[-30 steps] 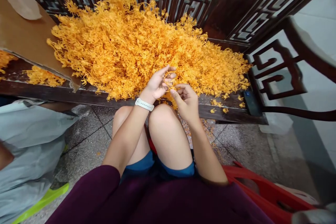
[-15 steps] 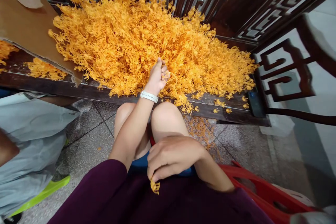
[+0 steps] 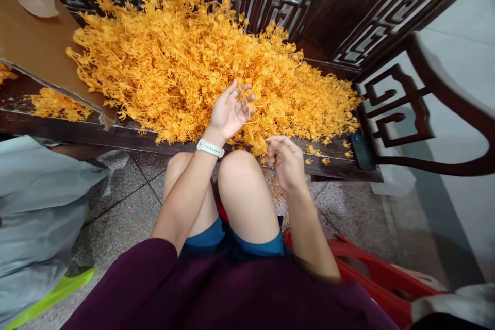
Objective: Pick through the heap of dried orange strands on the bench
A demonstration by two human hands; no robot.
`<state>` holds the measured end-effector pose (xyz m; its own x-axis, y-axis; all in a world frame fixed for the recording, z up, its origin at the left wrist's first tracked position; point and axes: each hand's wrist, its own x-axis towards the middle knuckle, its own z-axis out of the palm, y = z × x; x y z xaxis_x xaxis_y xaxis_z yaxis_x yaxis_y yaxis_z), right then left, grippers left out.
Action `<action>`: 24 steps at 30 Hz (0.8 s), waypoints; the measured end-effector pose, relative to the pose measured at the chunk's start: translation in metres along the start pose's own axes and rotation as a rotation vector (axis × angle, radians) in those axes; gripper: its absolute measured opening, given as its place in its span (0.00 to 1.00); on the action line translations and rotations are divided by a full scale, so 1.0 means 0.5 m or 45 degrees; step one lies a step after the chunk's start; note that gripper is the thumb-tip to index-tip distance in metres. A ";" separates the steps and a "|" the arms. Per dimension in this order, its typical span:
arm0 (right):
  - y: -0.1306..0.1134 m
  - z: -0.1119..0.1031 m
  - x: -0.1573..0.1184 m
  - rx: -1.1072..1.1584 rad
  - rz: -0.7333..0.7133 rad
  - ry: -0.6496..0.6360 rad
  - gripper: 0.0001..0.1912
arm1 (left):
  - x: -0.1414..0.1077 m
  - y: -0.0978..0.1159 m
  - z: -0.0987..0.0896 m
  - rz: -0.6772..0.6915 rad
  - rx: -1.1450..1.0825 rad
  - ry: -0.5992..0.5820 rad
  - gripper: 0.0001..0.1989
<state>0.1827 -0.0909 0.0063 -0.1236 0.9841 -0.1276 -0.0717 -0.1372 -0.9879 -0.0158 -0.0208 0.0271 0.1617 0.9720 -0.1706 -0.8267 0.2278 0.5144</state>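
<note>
A large heap of orange, claw-tipped flower-like pieces on thin stems covers the dark wooden bench. My left hand, with a white band on its wrist, is over the front of the heap. Its palm is turned up and its fingers are spread, slightly blurred, with orange strands right behind them. At the heap's front edge, just right of my knee, is my right hand. Its fingers are curled in towards the thumb, and orange pieces lie close to the fingertips. Whatever sits between those fingertips is too small to make out.
A cardboard sheet leans at the heap's left, with more orange pieces beyond it. A dark phone-like object lies by the carved armrest. To my right is a red plastic stool. Someone's grey clothing is at left.
My right hand has moved from my lap, where it pinched an orange piece, forward to the heap's edge; that piece no longer shows. My left hand's closed fingers have spread.
</note>
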 end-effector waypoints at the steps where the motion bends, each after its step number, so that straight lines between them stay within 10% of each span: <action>1: 0.013 0.004 0.004 -0.245 -0.093 0.016 0.11 | -0.003 -0.002 0.004 0.023 0.031 0.008 0.19; 7: 0.071 0.011 0.043 -0.941 -0.261 -0.085 0.16 | -0.020 -0.001 0.015 -0.097 0.254 -0.173 0.16; 17: 0.070 0.030 0.067 -0.674 -0.242 -0.162 0.15 | -0.012 -0.027 -0.012 -0.258 0.526 -0.595 0.44; 24: 0.032 0.011 0.068 -0.154 -0.175 -0.048 0.08 | 0.010 -0.030 -0.024 0.192 0.960 -0.469 0.22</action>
<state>0.1717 -0.0602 -0.0133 -0.1580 0.9874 0.0104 0.0286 0.0151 -0.9995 -0.0091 -0.0201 0.0086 0.3514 0.9222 0.1616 -0.2949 -0.0548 0.9539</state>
